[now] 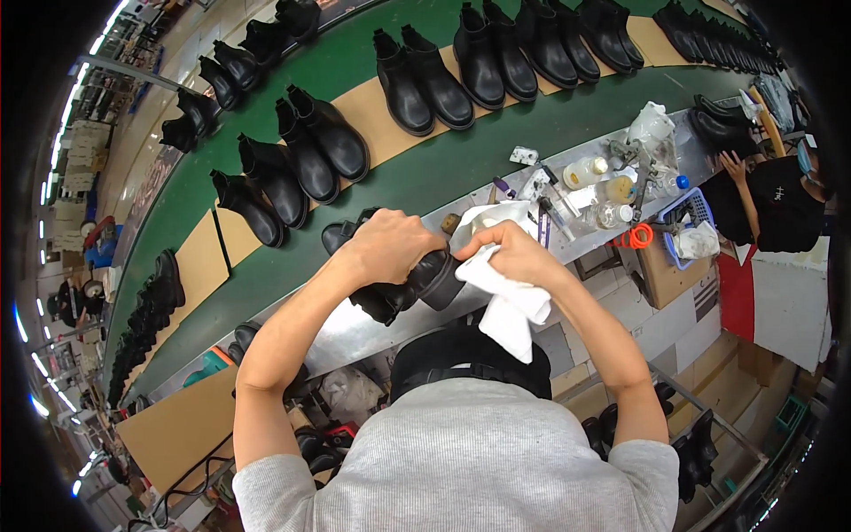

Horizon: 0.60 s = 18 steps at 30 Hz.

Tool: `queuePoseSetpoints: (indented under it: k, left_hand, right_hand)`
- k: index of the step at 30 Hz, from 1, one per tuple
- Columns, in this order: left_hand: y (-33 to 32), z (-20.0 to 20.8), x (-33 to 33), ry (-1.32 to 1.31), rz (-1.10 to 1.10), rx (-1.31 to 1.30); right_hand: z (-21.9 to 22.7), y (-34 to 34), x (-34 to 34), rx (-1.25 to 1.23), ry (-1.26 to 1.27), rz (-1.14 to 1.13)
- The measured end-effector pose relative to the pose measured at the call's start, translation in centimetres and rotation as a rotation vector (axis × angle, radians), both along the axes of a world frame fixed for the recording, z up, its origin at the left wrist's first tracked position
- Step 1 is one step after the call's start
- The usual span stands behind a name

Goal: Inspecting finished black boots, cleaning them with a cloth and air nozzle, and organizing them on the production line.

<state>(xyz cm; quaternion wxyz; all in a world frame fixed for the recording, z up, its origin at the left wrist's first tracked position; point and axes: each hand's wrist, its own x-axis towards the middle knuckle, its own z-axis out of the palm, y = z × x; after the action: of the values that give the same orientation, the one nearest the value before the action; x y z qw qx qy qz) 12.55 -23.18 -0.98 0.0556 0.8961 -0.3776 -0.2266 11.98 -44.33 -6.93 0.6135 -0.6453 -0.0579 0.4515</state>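
Over the metal edge of the bench, my left hand [396, 246] is closed on a black leather boot [437, 278]. Part of the boot is hidden beneath that hand. My right hand [516, 256] has its fingers bent around a white cloth [514, 312], whose loose end hangs down toward my lap. The fingers of this hand are close to the boot's rounded end; whether the cloth presses on the leather I cannot tell. Another black shoe [383, 303] lies just below my left wrist, partly covered.
Pairs of black boots [417, 89] stand on brown cardboard along the green conveyor belt [399, 168]. Plastic bottles [585, 171], a crumpled white bag [651, 127] and a blue basket [687, 226] are to the right. A co-worker in black [780, 208] is at far right.
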Motion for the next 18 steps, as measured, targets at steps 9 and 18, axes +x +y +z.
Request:
queuePoseSetpoints:
  k: [9,18]
  left_hand:
    - [0.5,-0.3,-0.4,-0.037,0.048,0.025]
    - [1.0,0.4,-0.6,0.014,0.045,0.024]
  right_hand:
    - [1.7,2.5,-2.6,-0.204,-0.480,-0.108]
    - [-0.5,1.3,-2.6,0.033,-0.059,-0.180]
